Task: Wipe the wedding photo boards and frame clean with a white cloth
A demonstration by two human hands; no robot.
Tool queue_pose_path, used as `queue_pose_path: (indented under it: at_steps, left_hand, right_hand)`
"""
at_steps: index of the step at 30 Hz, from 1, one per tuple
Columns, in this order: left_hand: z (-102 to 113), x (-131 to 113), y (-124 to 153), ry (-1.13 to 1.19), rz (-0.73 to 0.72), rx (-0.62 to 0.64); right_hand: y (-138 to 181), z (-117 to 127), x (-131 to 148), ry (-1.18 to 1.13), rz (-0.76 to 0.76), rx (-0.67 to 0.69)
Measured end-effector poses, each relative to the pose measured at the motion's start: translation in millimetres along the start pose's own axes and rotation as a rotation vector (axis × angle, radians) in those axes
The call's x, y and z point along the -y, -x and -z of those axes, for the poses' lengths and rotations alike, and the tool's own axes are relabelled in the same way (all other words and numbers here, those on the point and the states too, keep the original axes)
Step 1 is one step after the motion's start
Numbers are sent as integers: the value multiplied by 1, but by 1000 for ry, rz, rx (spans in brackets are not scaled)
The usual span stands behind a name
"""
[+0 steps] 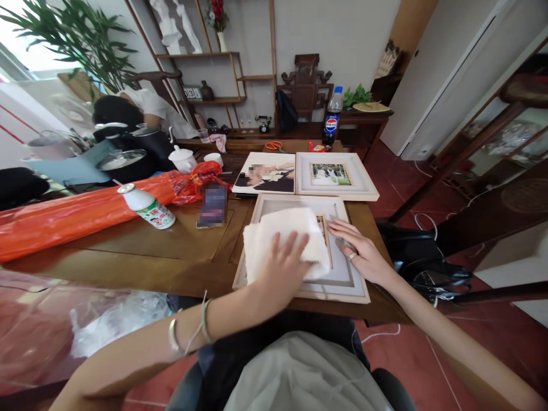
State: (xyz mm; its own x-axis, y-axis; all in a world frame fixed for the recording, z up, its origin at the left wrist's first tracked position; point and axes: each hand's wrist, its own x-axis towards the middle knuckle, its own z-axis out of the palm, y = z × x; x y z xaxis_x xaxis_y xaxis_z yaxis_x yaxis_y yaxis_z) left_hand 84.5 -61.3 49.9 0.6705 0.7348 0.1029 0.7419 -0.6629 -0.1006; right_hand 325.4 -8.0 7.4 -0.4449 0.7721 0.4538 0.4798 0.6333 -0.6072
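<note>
A white-framed picture [346,282] lies flat at the near edge of the wooden table [180,251]. My left hand [282,265] lies flat, fingers spread, on a folded white cloth [278,231] that covers most of the frame's glass. My right hand [357,251] rests open on the frame's right side, fingers stretched out toward the middle, a ring on one finger. Only a strip of the photo shows beside the cloth.
Two more pictures lie behind: an unframed print [268,174] and a white-framed photo [336,177]. A phone [213,205], a white bottle [148,206] and a long orange plastic bag [77,214] lie to the left. A cola bottle [331,117], scissors, teapot and pots stand further back.
</note>
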Motion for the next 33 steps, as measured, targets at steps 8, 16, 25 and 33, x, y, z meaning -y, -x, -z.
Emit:
queue_pose_path:
  at_steps: [8,16,25,33]
  left_hand:
    - [-10,72,-86,32,21,-98]
    - [-5,46,-106,73,-248,-6]
    - [25,63,-39,-130,137,236]
    - [33,-7,-5,103,-124,143]
  right_hand:
    - [0,0,-2,-22,41,-10]
    - [1,0,1,32,22,-22]
    - [0,0,0,-51,38,-9]
    - [-4,-7,-1,-45,-142,0]
